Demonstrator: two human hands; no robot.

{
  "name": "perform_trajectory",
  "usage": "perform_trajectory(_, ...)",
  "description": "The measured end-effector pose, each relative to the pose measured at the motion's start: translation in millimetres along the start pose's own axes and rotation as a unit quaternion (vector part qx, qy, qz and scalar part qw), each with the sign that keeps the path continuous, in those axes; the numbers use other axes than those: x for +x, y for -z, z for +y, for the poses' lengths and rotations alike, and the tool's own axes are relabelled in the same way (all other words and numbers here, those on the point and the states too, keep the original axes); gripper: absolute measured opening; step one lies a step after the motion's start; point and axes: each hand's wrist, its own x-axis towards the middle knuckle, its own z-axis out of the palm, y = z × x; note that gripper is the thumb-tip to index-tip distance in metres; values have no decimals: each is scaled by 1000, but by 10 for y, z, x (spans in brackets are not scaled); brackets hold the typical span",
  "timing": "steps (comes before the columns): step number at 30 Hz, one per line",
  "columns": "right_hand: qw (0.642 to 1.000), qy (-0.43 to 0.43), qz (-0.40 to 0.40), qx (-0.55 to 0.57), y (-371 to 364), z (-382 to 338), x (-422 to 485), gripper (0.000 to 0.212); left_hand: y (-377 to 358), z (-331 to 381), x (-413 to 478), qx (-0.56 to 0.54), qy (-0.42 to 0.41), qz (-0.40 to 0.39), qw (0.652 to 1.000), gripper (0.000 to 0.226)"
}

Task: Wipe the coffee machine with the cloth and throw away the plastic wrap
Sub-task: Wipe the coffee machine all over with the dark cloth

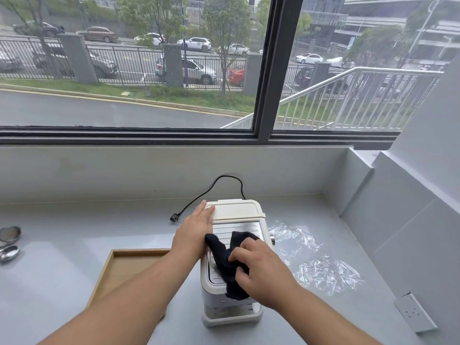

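Note:
A cream coffee machine (236,212) with a ribbed metal top stands on the grey counter, centre of view. My left hand (196,232) lies flat with straight fingers against the machine's left top edge. A black cloth (224,255) is spread over the metal top, and my right hand (258,267) grips it with curled fingers, pressing it down near the front. Crumpled clear plastic wrap (321,267) lies on the counter just right of the machine, untouched by either hand.
A wooden tray (117,267) sits left of the machine, partly under my left forearm. The machine's black cord and plug (175,217) trail behind it. Metal items (10,245) lie at the far left. A wall socket (414,312) is at the right; the window ledge is behind.

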Motion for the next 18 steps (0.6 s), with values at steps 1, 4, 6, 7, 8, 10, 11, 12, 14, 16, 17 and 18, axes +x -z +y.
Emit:
perform_trajectory(1,1000,-6,-4,1,28,27,-40,30,1,4,6,0,-1,-1,1000,45)
perform_trajectory(4,1000,-28,-3,4,116,133,-85,29,-9,-28,-12,-4,-9,-2,1000,47)
perform_trajectory(6,999,-43,5,3,155,208,-52,28,-14,-34,-24,-10,-14,-1,1000,47)
perform_trajectory(7,999,-52,11,0,165,240,-16,27,-14,-30,-22,-14,-16,-1,1000,47)
perform_trajectory(8,998,-62,18,-4,171,266,31,27,-14,-26,-17,-18,-17,1,1000,47)
perform_trajectory(10,996,-80,35,-14,176,304,152,27,-14,-22,2,-27,-16,3,999,46)
perform_trajectory(11,995,-88,43,-19,178,317,219,27,-17,-27,6,-30,-15,3,999,46)
perform_trajectory(12,994,-94,50,-23,181,330,292,28,-24,-38,6,-32,-15,4,999,46)
perform_trajectory(14,992,-106,61,-27,187,351,443,29,-36,-60,3,-35,-18,7,999,47)
perform_trajectory(16,990,-121,74,-28,192,356,598,31,-37,-64,4,-38,-24,12,999,46)
perform_trajectory(17,988,-126,81,-30,186,347,680,32,-36,-64,10,-39,-25,14,999,45)
perform_trajectory(18,987,-129,88,-34,173,330,758,33,-38,-63,18,-41,-26,15,999,43)
